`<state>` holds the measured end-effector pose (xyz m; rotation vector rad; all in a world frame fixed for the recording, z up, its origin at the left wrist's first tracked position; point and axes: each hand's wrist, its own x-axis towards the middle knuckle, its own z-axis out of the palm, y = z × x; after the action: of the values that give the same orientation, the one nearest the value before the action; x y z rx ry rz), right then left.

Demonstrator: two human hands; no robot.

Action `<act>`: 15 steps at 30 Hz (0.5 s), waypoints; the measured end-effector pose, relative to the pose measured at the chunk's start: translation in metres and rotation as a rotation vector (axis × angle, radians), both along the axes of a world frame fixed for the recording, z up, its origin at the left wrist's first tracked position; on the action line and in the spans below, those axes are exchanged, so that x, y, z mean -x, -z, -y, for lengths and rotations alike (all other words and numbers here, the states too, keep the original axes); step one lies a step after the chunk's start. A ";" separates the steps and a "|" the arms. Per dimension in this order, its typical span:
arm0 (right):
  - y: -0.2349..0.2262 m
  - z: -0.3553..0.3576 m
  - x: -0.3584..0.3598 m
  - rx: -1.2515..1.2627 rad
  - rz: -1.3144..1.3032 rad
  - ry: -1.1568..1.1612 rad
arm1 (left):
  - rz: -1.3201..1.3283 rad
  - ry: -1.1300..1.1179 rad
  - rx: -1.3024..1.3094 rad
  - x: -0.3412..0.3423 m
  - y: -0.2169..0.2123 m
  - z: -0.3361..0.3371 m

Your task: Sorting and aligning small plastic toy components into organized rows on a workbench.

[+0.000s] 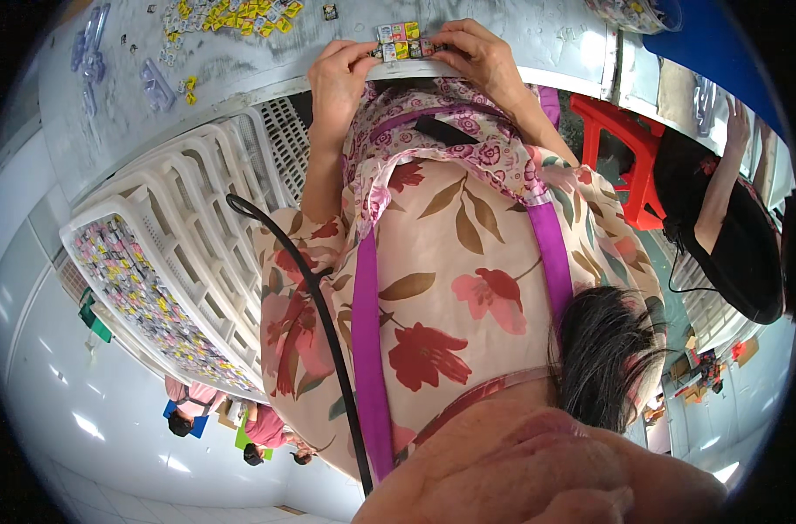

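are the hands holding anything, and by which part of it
A small block of colourful square pieces, held at the ends of its lower row: left hand at the left end, right hand at the right.

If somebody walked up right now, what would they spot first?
Probably the big flowery shirt filling the middle, with bright purple straps over it. Next, the bright red stool at the right, and the stacked white crates at the left, one showing lots of tiny colourful pieces. At the top, by the table's edge, the left-hand grip and right-hand grip hold little colourful blocks.
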<state>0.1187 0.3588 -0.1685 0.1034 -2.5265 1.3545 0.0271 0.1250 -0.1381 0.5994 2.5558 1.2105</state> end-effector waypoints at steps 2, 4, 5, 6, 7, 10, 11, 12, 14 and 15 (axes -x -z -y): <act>0.001 0.002 0.002 0.022 -0.004 0.002 | -0.053 0.018 -0.010 0.001 0.000 -0.001; 0.004 0.004 0.002 -0.026 -0.061 0.022 | -0.006 -0.010 -0.024 0.000 -0.003 -0.002; 0.006 0.004 0.002 -0.026 -0.060 0.022 | 0.041 -0.037 -0.038 -0.001 -0.004 -0.003; 0.010 0.004 0.001 -0.043 -0.105 0.029 | 0.042 -0.037 -0.038 0.000 -0.005 -0.004; 0.011 0.004 0.001 -0.060 -0.149 0.035 | -0.001 0.013 -0.040 0.000 -0.006 -0.005; 0.011 0.005 0.002 -0.049 -0.197 0.045 | -0.072 0.082 -0.043 0.001 -0.003 -0.004; 0.013 0.005 0.003 -0.049 -0.197 0.046 | -0.102 0.100 -0.045 0.001 0.000 -0.003; 0.015 0.005 0.003 -0.087 -0.229 0.043 | -0.102 0.101 -0.045 0.001 0.002 -0.003; 0.016 0.005 0.003 -0.127 -0.262 0.041 | -0.086 0.064 -0.028 0.000 0.003 -0.005; 0.015 0.006 0.001 -0.167 -0.270 0.056 | -0.086 0.064 -0.029 0.001 0.006 -0.006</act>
<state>0.1178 0.3530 -0.1837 0.2304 -2.3894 1.0304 0.0262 0.1305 -0.1437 0.7497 2.5715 1.2282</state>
